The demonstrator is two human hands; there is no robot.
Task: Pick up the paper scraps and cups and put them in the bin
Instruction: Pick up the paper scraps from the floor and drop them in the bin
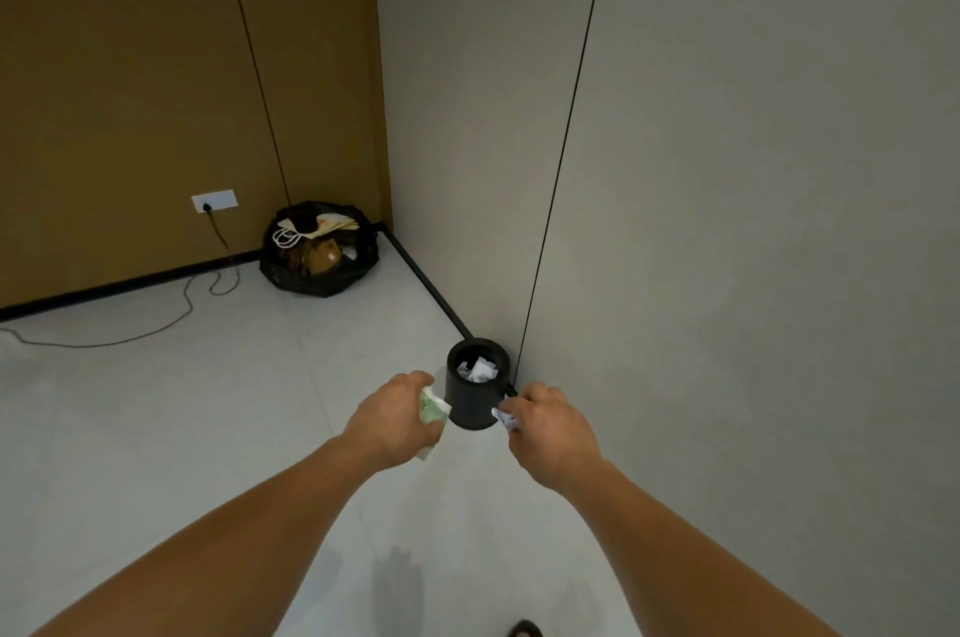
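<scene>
Here: small black cylindrical bin [467, 410], upright by the right wall [727, 273], lies just beyond and between your hands. Your left hand [395, 415] grips a crushed green-and-white paper cup [432, 410]; your right hand [545, 421] pinches a crumpled white paper scrap [506, 419]. Both about equally near.

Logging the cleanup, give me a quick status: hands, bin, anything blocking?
Left hand grips green-white cup; right hand pinches paper scrap. Black bin just ahead, scraps inside. Nothing blocking.

Black bin [471, 402], green-and-white cup [432, 414], white scrap [506, 419]
</scene>
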